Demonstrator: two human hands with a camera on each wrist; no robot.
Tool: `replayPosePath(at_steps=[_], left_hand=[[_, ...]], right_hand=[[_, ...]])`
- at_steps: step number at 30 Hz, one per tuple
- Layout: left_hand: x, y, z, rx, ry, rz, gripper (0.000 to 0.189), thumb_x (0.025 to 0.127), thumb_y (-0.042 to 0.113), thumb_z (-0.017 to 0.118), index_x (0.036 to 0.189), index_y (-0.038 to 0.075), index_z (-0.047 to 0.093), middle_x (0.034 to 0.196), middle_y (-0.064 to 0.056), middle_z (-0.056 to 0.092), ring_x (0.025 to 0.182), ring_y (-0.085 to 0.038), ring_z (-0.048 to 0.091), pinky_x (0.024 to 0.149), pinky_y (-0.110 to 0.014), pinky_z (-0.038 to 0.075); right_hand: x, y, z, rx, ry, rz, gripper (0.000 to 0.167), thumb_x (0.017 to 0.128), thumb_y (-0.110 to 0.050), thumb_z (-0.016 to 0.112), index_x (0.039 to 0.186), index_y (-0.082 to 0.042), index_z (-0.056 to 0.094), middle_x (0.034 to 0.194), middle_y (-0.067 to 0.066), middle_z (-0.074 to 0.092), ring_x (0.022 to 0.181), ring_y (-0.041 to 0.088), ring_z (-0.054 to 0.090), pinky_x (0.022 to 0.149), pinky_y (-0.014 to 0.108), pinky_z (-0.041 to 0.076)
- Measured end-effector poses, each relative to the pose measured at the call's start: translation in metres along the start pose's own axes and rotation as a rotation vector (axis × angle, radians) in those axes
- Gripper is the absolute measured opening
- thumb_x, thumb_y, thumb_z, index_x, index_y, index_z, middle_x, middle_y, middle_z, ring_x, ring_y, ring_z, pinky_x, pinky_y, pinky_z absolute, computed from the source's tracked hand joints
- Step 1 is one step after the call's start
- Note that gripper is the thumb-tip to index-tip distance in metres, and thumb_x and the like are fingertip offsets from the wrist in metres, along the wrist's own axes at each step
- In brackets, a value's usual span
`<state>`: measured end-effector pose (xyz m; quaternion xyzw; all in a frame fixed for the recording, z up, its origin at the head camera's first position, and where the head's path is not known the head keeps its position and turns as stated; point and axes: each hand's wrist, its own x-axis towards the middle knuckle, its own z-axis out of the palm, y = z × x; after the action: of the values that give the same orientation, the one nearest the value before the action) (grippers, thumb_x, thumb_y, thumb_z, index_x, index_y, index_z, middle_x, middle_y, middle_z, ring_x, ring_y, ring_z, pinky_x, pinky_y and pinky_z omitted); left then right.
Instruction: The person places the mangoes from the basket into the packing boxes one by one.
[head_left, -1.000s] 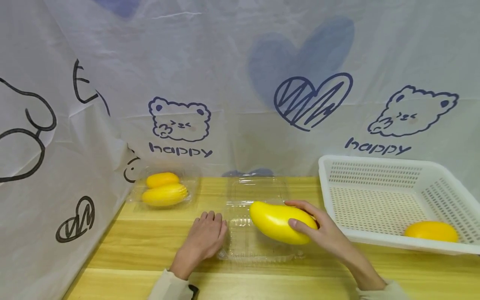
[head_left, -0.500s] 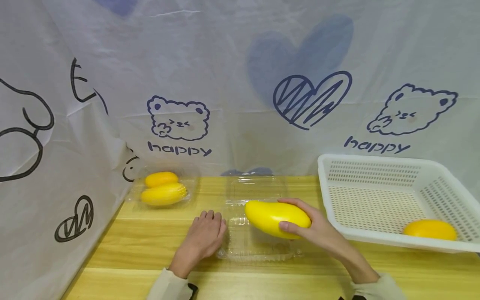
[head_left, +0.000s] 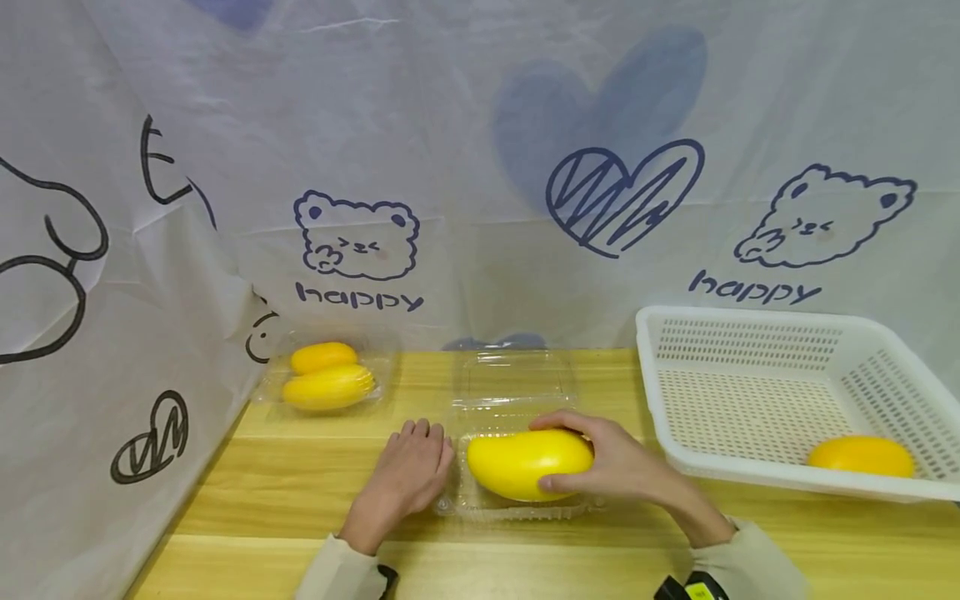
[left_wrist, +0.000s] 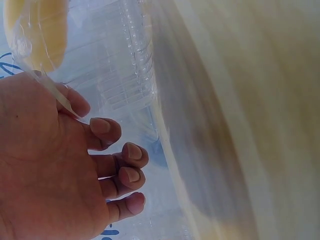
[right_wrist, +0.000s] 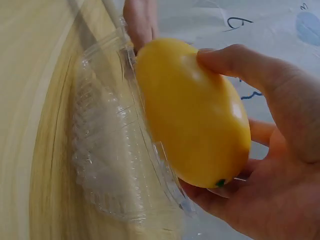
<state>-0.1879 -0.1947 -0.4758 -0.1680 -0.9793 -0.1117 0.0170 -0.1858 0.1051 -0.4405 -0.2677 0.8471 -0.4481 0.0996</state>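
My right hand (head_left: 600, 454) grips a glossy yellow mango (head_left: 517, 467), thumb on the near side and fingers on the far side. A small green spot marks the end of the mango (right_wrist: 192, 112) in the right wrist view. The mango lies level over the base of an opened clear plastic clamshell box (head_left: 480, 504), overlapping its rim in the right wrist view. My left hand (head_left: 412, 471) rests at the left edge of that box, fingers loosely bent. In the left wrist view, the clear rim (left_wrist: 55, 92) crosses the thumb of the left hand (left_wrist: 60, 160).
A second clear box (head_left: 390, 375) at the back left contains two mangoes (head_left: 327, 387). On the right stands a white perforated basket (head_left: 735, 475) with an orange-yellow mango (head_left: 861, 456) in it. A printed cloth (head_left: 480, 167) hangs behind the wooden table (head_left: 262, 500).
My right hand has lowered the mango and moved it left over the box base, levelling it from its earlier tilt. My left hand stays at the box edge.
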Motion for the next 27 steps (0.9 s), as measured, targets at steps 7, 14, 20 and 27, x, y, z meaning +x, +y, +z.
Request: replayPosePath(at_steps=[7,14,20,27], left_hand=[[-0.001,0.001,0.0,-0.003,0.015,0.007,0.029,0.109,0.02,0.04,0.088,0.004,0.051,0.088,-0.014,0.052,0.085,-0.032,0.05,0.076,-0.047,0.044],[0.0,0.0,0.001,-0.009,0.0,0.006,0.029,0.109,0.02,0.038,0.087,0.005,0.05,0.085,-0.011,0.048,0.081,-0.029,0.045,0.074,-0.043,0.04],[0.002,0.001,0.0,-0.023,-0.02,0.01,0.028,0.109,0.02,0.037,0.089,0.005,0.05,0.085,-0.01,0.047,0.08,-0.028,0.042,0.073,-0.042,0.04],[0.002,0.001,0.002,-0.002,-0.007,-0.001,0.03,0.11,0.022,0.037,0.089,0.005,0.05,0.089,-0.011,0.051,0.084,-0.029,0.045,0.077,-0.044,0.042]], right_hand=[[0.008,-0.001,0.005,-0.056,-0.071,-0.024,0.064,0.081,-0.043,0.084,0.136,-0.02,0.062,0.13,0.0,0.065,0.104,0.018,0.061,0.085,0.037,0.052],[0.017,0.001,0.012,-0.074,-0.126,-0.032,0.06,0.082,-0.041,0.083,0.133,-0.016,0.062,0.126,-0.001,0.066,0.102,0.017,0.061,0.085,0.035,0.052],[0.022,0.004,0.014,-0.05,-0.173,-0.015,0.056,0.084,-0.04,0.082,0.131,-0.016,0.062,0.122,-0.002,0.066,0.099,0.017,0.06,0.085,0.037,0.051],[0.024,0.006,0.017,-0.04,-0.197,0.008,0.057,0.085,-0.04,0.082,0.132,-0.016,0.061,0.124,-0.002,0.067,0.1,0.016,0.061,0.086,0.037,0.051]])
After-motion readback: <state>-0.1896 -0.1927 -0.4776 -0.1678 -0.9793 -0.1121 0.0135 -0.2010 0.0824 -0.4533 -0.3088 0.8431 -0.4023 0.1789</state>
